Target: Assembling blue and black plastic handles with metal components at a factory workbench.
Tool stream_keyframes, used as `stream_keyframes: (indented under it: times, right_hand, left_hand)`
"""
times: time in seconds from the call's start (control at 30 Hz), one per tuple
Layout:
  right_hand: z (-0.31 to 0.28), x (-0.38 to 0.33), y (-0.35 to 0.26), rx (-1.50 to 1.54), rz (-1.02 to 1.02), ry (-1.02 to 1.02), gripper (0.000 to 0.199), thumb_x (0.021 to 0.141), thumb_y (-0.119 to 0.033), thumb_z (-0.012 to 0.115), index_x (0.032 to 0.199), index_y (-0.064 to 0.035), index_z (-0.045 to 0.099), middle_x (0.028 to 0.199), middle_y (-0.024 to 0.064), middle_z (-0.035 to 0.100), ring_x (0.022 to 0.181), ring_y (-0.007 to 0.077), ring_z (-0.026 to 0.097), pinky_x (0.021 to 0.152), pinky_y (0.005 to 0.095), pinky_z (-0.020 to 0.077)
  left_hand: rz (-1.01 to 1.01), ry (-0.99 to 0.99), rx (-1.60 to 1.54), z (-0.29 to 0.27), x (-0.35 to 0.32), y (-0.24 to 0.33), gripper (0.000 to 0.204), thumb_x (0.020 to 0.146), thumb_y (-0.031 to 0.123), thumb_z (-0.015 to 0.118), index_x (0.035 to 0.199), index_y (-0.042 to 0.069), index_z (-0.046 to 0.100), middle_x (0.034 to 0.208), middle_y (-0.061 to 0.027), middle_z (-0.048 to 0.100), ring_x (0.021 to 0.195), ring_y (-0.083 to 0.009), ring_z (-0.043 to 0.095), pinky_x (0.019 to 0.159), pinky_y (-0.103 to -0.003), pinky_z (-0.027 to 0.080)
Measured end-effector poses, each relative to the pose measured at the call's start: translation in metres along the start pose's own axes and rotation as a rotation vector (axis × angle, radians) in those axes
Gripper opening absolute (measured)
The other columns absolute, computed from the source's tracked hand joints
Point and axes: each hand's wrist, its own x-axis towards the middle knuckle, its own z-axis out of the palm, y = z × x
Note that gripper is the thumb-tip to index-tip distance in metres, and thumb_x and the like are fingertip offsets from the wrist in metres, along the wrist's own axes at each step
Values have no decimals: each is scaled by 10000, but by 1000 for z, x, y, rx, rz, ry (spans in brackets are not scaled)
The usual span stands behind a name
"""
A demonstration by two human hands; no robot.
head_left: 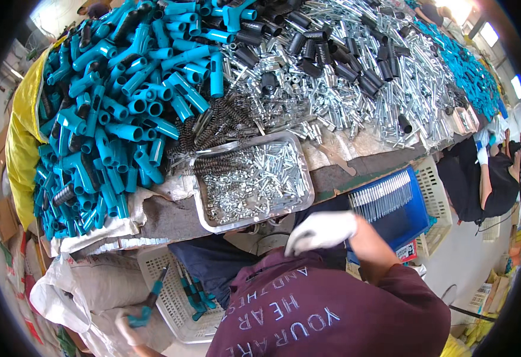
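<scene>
My left hand (128,328), in a pale glove and blurred, is closed around the teal grip of a tool with a slim dark shaft (155,291). It holds the tool tilted, shaft upward, at the left side of a white plastic basket (153,271). Inside that basket lie several similar teal-handled tools (196,297). My right hand (322,232), white-gloved, hovers before my chest with fingers curled together and pointing down. I see nothing in it. Ahead of it on the bench stands a clear plastic tray (309,172) of small metal pins and springs.
Teal gun-shaped housings (124,113) heap up on the bench's left. Black sleeves (347,71) and metal rods (415,95) pile further right. A blue bin (385,229) holds a row of metal rods. Sacks (103,279) stand at left; a co-worker in black (468,178) is at right.
</scene>
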Motion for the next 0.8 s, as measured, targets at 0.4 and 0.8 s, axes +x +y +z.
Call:
stream_keyframes:
  times: [0.4, 0.8]
  right_hand:
    - [-172, 43, 40, -560, 617, 1274, 514, 901, -482, 498, 961, -11, 697, 1001, 257, 670, 960, 411, 643, 881, 460, 491]
    - [-58, -4, -80, -503, -69, 1550, 113, 843, -143, 620, 773, -59, 648, 670, 162, 621, 590, 299, 634, 547, 384, 472]
  left_hand:
    - [172, -247, 125, 203, 103, 160, 177, 829, 86, 517, 826, -44, 638, 774, -160, 644, 729, -231, 609, 692, -340, 470]
    - [842, -138, 209, 349, 138, 309, 440, 807, 167, 662, 1210, 14, 574, 1170, -196, 592, 1096, -382, 558, 972, -453, 427]
